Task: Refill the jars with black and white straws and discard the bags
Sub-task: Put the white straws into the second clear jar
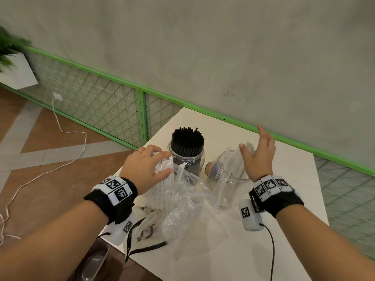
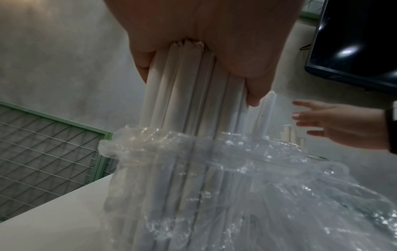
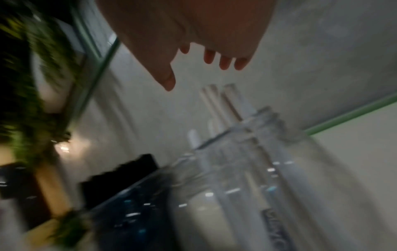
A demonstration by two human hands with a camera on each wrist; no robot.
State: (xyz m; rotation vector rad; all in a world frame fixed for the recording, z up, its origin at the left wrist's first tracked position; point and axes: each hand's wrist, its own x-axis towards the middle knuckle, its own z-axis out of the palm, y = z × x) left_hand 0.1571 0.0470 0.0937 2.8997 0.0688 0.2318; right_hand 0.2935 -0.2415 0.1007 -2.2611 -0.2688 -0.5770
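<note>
Our left hand has its fingers curled round a bundle of white paper-wrapped straws, whose lower ends stand inside the crinkled clear plastic bag on the white tabletop. Our right hand hovers with its fingers spread and empty above the clear glass jar with a few white straws. The neighbouring clear jar of black straws looks full. We should lift the bundle straight up, clear of the bag, steady the glass jar with our free hand, then lower the straws in vertically so none snag the rim.
</note>
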